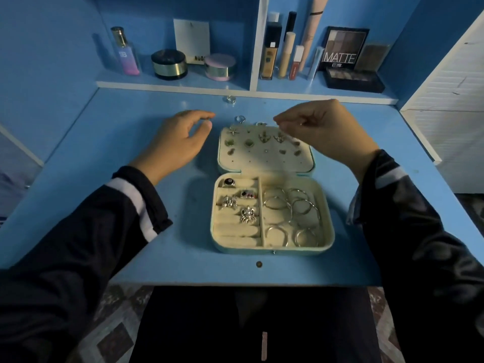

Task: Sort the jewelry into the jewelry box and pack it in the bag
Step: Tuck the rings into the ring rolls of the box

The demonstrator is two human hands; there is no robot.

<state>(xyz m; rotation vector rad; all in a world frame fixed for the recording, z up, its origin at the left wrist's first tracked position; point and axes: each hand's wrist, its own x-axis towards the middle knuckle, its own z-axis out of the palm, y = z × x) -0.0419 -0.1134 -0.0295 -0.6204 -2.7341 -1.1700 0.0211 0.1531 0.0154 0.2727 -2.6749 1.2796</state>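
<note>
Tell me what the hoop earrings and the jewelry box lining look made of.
Hoop earrings: likely polished silver-toned metal, thin wire with bright glints. Jewelry box lining: seems soft cream velvet or faux suede, matte, with padded ring rolls.

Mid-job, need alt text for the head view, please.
An open jewelry box lies on a blue desk, rings and hoops in its base, earrings on its lid panel. The left hand lies relaxed beside the lid; the right hand hovers above it, fingertips pinched together.
</note>
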